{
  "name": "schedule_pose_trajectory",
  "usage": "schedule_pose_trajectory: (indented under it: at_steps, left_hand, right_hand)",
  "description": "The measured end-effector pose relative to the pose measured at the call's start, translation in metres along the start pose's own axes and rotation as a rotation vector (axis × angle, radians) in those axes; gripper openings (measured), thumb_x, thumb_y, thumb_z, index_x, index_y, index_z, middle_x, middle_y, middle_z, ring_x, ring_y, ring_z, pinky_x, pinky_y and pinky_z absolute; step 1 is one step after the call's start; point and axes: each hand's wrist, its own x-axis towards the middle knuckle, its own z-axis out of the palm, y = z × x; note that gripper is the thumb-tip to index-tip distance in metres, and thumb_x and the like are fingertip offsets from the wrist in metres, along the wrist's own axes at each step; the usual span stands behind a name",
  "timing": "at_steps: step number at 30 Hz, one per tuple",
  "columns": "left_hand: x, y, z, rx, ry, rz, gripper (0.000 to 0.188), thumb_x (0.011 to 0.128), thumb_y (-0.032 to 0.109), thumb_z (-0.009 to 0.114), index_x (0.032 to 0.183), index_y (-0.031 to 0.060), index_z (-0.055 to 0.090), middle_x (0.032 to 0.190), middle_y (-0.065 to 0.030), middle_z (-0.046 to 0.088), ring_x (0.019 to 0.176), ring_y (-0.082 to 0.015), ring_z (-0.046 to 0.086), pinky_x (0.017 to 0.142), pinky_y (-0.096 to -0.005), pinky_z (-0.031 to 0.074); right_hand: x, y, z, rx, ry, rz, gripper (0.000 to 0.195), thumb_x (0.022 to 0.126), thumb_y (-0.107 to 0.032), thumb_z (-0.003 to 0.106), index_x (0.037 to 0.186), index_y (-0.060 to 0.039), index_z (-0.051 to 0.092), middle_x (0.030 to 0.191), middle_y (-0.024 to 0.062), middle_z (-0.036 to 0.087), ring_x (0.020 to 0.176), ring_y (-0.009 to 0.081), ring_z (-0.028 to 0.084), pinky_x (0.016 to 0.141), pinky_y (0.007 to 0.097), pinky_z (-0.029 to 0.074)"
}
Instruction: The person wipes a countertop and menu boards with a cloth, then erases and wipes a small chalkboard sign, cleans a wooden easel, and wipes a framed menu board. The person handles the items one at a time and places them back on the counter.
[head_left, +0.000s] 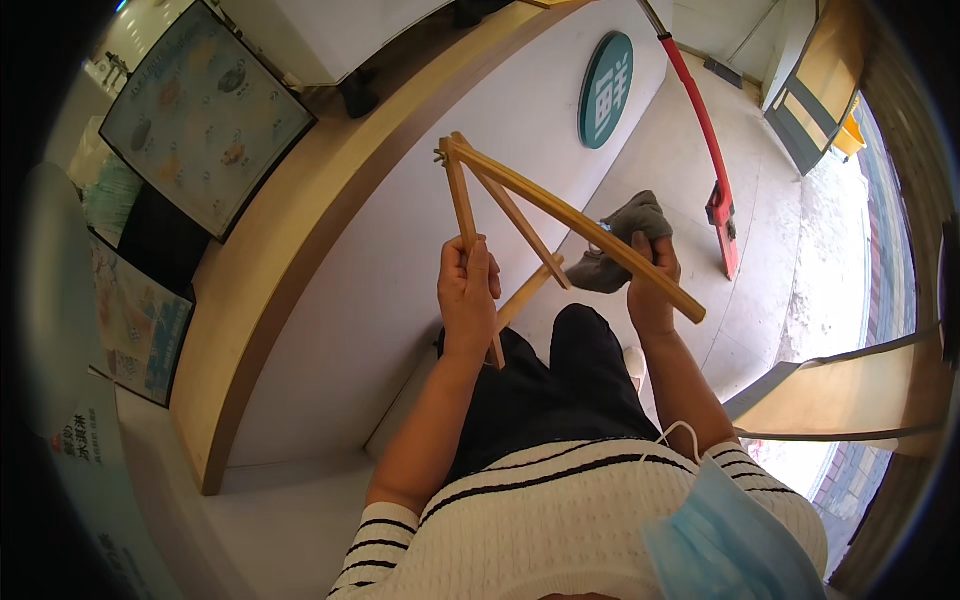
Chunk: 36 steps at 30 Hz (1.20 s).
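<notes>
A light wooden folding frame of hinged bars, which looks like a small easel (555, 206), is held up in front of my knees. A wing-nut fitting shows at its top joint. My left hand (466, 300) is closed around one of its legs, and a crossbar (529, 295) runs up to the right from near that hand. In my right hand (654, 289) is a crumpled dark grey cloth (637, 217), gripped against the long front bar. Part of the cloth hangs behind that bar, so the exact contact between cloth and wood is partly hidden.
On the left a white counter with a curved wooden top (300, 247) carries printed menu boards (210, 124). A round green sign (606, 90) is on its front. A red pole tool (697, 112) stands on the tiled floor. Door panels (832, 390) are at right; a broom (724, 73) stands behind.
</notes>
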Motion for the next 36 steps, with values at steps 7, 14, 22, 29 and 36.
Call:
schedule_pose_trajectory:
  at_steps: [7, 14, 22, 29, 36]
  left_hand:
    - [-0.006, 0.005, 0.019, -0.005, 0.043, 0.131, 0.023, 0.102, 0.026, 0.049, 0.109, 0.0042, 0.052, 0.074, 0.0016, 0.05, 0.06, -0.0042, 0.041, 0.056, -0.0176, 0.036]
    - [-0.013, 0.006, 0.009, 0.053, 0.022, 0.225, 0.022, 0.103, 0.021, 0.046, 0.111, 0.0014, 0.053, 0.072, 0.0023, 0.046, 0.06, -0.0034, 0.038, 0.055, -0.0177, 0.033]
    - [-0.012, 0.011, 0.013, 0.095, 0.063, 0.262, 0.023, 0.103, 0.021, 0.047, 0.112, 0.0004, 0.054, 0.074, 0.0016, 0.049, 0.059, -0.003, 0.039, 0.053, -0.0174, 0.034]
    - [-0.011, 0.009, 0.005, -0.044, 0.116, 0.196, 0.022, 0.103, 0.023, 0.047, 0.111, 0.0033, 0.052, 0.076, 0.0006, 0.052, 0.059, -0.0037, 0.042, 0.053, -0.0178, 0.036]
    - [-0.012, 0.018, 0.007, -0.06, 0.176, 0.166, 0.022, 0.103, 0.024, 0.046, 0.112, 0.0043, 0.05, 0.077, 0.0005, 0.052, 0.061, -0.005, 0.043, 0.055, -0.0189, 0.038]
  right_hand:
    - [-0.04, -0.017, 0.04, -0.479, -0.642, -0.26, 0.015, 0.095, -0.011, 0.051, 0.099, 0.0024, 0.056, 0.107, 0.0198, 0.056, 0.092, 0.0393, 0.058, 0.079, 0.0427, 0.048]
    - [-0.051, 0.008, 0.055, -0.91, -0.849, -0.327, 0.019, 0.078, -0.008, 0.064, 0.096, -0.0036, 0.063, 0.126, 0.0152, 0.052, 0.104, 0.0326, 0.06, 0.08, 0.0421, 0.052]
    - [-0.06, 0.004, 0.047, -0.959, -0.724, -0.378, 0.007, 0.079, -0.007, 0.06, 0.082, -0.0029, 0.065, 0.128, 0.0159, 0.049, 0.1, 0.0323, 0.06, 0.084, 0.0416, 0.051]
    - [-0.075, -0.011, 0.031, -0.58, -0.816, -0.093, 0.009, 0.081, -0.006, 0.063, 0.088, -0.0007, 0.065, 0.127, 0.0157, 0.052, 0.097, 0.0335, 0.062, 0.08, 0.0388, 0.052]
    - [-0.055, 0.001, -0.013, -0.137, -0.275, 0.361, 0.023, 0.094, -0.014, 0.059, 0.113, -0.0002, 0.061, 0.114, 0.0108, 0.06, 0.097, 0.0186, 0.061, 0.085, 0.0297, 0.048]
